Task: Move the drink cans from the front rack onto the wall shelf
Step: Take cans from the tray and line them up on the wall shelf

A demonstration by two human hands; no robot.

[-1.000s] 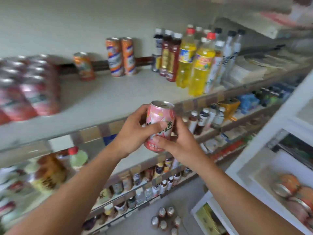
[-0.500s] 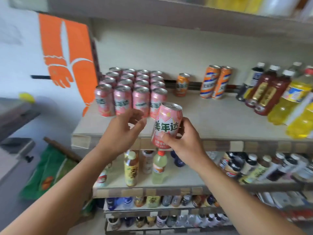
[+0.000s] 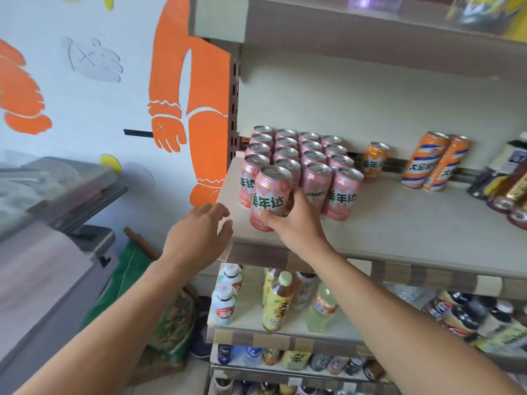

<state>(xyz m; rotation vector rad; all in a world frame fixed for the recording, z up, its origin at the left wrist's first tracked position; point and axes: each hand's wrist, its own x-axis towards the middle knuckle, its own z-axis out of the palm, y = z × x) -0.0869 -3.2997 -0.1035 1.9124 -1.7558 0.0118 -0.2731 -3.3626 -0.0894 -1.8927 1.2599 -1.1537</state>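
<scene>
The right hand [image 3: 296,223] grips a pink can [image 3: 269,199], fingers wrapped round its lower half, at the shelf's [image 3: 399,232] front left corner. The can stands just in front of a block of pink cans [image 3: 313,163]. The left hand [image 3: 196,238] hovers beside the shelf edge, fingers loose and holding nothing. An orange can [image 3: 374,161] and two striped cans [image 3: 433,161] stand well right, dark bottles [image 3: 504,183] beyond.
</scene>
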